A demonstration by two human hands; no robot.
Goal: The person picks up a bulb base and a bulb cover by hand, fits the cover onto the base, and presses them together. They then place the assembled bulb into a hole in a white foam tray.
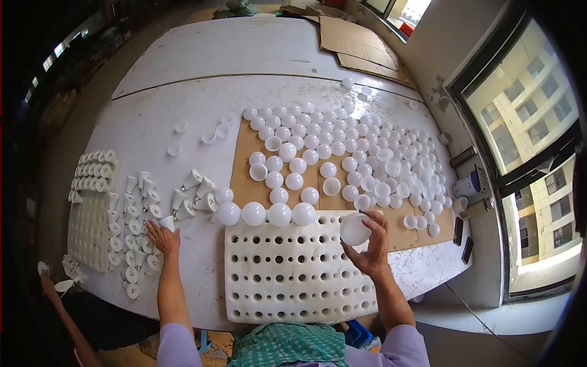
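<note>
A person in lilac sleeves works with both hands at a white desk (202,46) beside a window (526,104); the right hand (374,244) is closed around the rim of a white dome (355,230), thumb on one side and fingers on the other, raised over the right end of a perforated foam board (287,267); the left hand (164,237) reaches out to the left, palm down, its fingertips at a white cone-shaped base (167,222), though whether they grip it cannot be told.

Four white domes (279,215) sit in a row along the far edge of the perforated foam board, round sides up; beyond them, a dense spread of domes (338,136) covers much of a brown cardboard sheet (243,180), some with open rims showing; a few loose domes (208,137) lie on the desk to the left of the cardboard.

More cone-shaped bases (132,226) lie in loose rows around the left hand; at far left, a second foam board (88,235) carries rows of bases on its far part; near its closer end, a co-worker's hand (46,280) is at a small white piece (42,267).
</note>
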